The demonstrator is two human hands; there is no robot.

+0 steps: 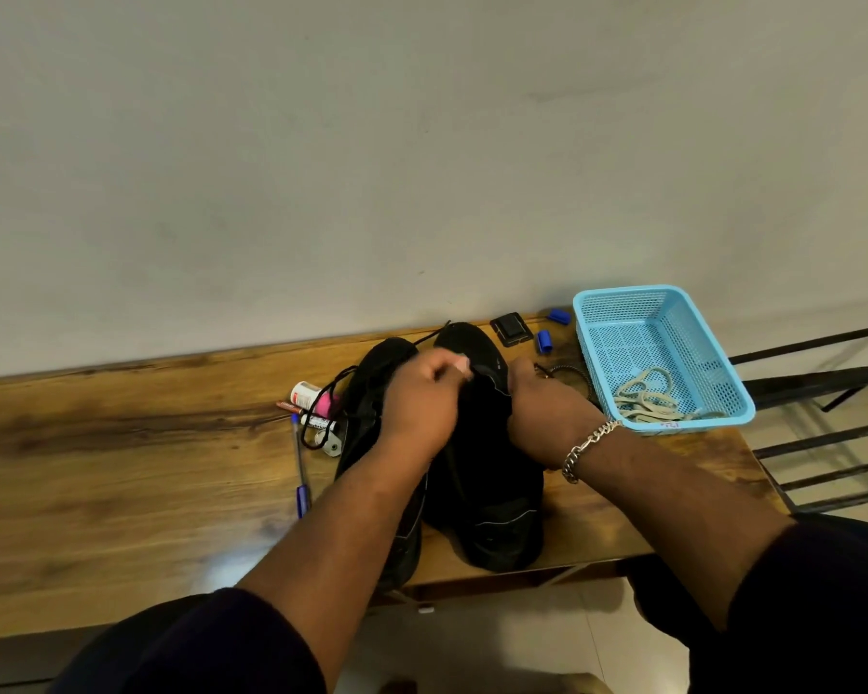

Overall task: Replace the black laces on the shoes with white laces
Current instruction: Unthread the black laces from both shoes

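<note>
Two black low-cut shoes (482, 493) sit side by side on a brown wood-grain table (121, 468). The left hand (422, 398) hovers over them with fingers curled, pinching a thin black lace (434, 338) — blurred, so the grip is unclear. The right hand (547, 408) grips the right shoe's collar. Pale white laces (645, 398) lie coiled in a light blue perforated plastic basket (592, 313), near the right shoe.
</note>
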